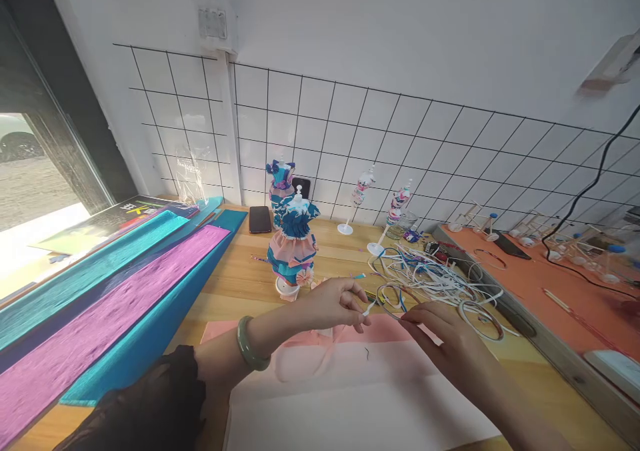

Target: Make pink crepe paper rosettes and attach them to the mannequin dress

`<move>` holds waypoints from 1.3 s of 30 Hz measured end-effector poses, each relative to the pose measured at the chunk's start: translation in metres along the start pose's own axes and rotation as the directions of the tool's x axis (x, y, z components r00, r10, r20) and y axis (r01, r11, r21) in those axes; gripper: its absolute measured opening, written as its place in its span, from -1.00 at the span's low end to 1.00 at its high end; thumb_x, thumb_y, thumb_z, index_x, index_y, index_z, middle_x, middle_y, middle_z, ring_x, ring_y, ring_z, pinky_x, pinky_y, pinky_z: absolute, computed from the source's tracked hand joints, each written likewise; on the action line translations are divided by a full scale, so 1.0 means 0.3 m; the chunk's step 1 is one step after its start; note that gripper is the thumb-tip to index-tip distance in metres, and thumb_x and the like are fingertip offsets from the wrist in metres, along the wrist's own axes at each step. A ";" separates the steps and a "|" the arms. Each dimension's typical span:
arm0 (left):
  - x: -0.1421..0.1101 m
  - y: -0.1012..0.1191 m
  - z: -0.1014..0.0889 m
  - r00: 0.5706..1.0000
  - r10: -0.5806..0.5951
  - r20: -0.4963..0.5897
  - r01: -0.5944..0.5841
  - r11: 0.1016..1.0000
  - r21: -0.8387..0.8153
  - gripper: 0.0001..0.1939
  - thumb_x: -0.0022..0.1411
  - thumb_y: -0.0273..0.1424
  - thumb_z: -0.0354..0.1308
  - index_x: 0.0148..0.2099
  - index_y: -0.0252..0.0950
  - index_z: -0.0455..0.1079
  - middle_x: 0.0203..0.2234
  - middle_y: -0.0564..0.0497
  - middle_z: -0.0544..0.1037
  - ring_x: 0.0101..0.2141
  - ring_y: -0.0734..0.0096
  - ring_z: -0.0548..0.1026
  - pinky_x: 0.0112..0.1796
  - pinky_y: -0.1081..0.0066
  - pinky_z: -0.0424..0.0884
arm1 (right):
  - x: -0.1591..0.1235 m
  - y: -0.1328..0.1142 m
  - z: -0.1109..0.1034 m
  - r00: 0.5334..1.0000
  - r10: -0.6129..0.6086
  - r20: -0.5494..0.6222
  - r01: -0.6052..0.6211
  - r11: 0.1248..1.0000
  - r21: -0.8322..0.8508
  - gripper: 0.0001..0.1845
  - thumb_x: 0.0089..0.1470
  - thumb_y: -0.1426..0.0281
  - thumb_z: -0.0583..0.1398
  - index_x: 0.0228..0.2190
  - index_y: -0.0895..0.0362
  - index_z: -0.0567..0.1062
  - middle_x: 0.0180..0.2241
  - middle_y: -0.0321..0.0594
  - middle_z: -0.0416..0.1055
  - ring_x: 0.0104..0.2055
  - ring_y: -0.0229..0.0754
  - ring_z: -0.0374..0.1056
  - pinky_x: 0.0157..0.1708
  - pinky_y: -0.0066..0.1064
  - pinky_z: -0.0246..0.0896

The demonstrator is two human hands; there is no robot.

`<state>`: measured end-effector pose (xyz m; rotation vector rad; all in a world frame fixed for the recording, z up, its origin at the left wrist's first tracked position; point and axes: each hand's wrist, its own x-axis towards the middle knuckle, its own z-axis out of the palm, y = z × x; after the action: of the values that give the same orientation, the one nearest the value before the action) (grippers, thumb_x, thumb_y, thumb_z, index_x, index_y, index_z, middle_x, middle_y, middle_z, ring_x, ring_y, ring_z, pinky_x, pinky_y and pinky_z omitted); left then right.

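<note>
My left hand [334, 303], with a green bangle on its wrist, hovers over a pink-and-white paper sheet [350, 384]. Its fingertips are pinched on the end of a thin white strip [369, 308]. My right hand [440, 334] is closed on a loop of the same kind of strip [393, 299], just right of the left hand. Beyond the hands stands a small mannequin in a blue and pink crepe-paper dress [294, 247]. A tangle of white and blue strips [435, 277] lies to the right of the hands.
Long rolls of teal and magenta crepe paper [115, 297] lie along the left of the wooden table. A second dressed mannequin [281, 184], a phone [260, 219] and two bare stands [361, 194] sit near the wire grid wall. An orange bench [550, 284] with small parts is at right.
</note>
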<state>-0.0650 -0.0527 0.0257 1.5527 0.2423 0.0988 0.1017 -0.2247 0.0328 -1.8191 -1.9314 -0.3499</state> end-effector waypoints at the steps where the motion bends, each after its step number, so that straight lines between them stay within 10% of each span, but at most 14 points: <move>1: 0.001 -0.003 -0.002 1.000 -0.020 0.006 0.020 1.000 0.018 -0.65 -0.07 -0.40 0.25 -0.23 -0.30 0.21 -0.49 0.02 0.51 -0.41 0.36 0.52 -0.32 0.35 0.36 | -0.003 0.000 0.003 1.000 0.011 0.010 -0.011 1.000 0.016 -0.84 0.14 0.36 0.05 -0.36 0.08 0.43 -0.42 -0.17 0.44 -0.38 -0.17 0.39 -0.42 -0.37 0.31; 9: 0.005 -0.014 -0.008 0.998 -0.013 0.053 0.016 0.999 -0.047 -0.58 -0.09 -0.39 0.29 -0.16 -0.29 0.24 -0.36 0.05 0.40 -0.55 0.50 0.50 -0.39 0.38 0.40 | -0.023 0.023 0.046 0.993 0.106 0.048 -0.111 0.987 0.118 -0.83 0.14 0.35 0.05 -0.39 0.09 0.42 -0.42 -0.17 0.43 -0.35 -0.16 0.38 -0.41 -0.36 0.31; 18: 0.023 -0.046 -0.035 0.994 -0.003 0.107 -0.002 0.999 0.046 -0.67 -0.05 -0.30 0.27 -0.23 -0.33 0.36 -0.44 0.04 0.46 -0.52 0.48 0.51 -0.39 0.41 0.37 | -0.004 0.038 0.096 0.908 0.234 0.348 -0.369 0.840 0.398 -0.72 0.14 0.23 0.03 -0.37 0.10 0.46 -0.36 -0.21 0.48 -0.29 -0.18 0.40 -0.29 -0.38 0.31; 25: 0.035 -0.076 -0.060 0.989 -0.039 0.140 0.039 0.999 0.005 -0.66 -0.09 -0.39 0.28 -0.18 -0.28 0.38 -0.31 0.00 0.49 -0.52 0.47 0.51 -0.42 0.42 0.39 | 0.100 0.136 0.197 0.923 0.284 0.259 -0.302 0.953 0.033 -0.66 0.14 0.30 -0.05 -0.42 0.11 0.48 -0.37 -0.14 0.48 -0.32 -0.13 0.37 -0.33 -0.36 0.22; 33: 0.054 -0.106 -0.074 0.987 -0.041 0.155 0.050 0.997 -0.052 -0.56 -0.15 -0.36 0.32 -0.14 -0.26 0.41 -0.29 -0.02 0.52 -0.48 0.42 0.53 -0.39 0.39 0.42 | 0.179 0.086 0.268 0.916 0.172 0.362 -0.170 0.985 -0.037 -0.86 -0.10 0.52 0.08 -0.60 0.16 0.41 -0.53 -0.09 0.42 -0.41 -0.09 0.33 -0.37 -0.36 0.07; 39: 0.055 -0.110 -0.078 0.985 -0.067 0.158 0.077 0.996 -0.055 -0.55 -0.20 -0.34 0.34 -0.16 -0.26 0.43 -0.35 -0.01 0.53 -0.45 0.39 0.53 -0.37 0.38 0.42 | 0.153 0.109 0.240 0.912 0.286 0.293 -0.305 0.952 0.020 -0.81 -0.05 0.42 0.05 -0.45 0.15 0.46 -0.47 -0.09 0.46 -0.42 -0.07 0.35 -0.44 -0.35 0.11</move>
<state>-0.0570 -0.0269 -0.0086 1.4808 0.1700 -0.0714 0.1219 -0.1468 -0.0107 -2.1759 -1.7776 0.0836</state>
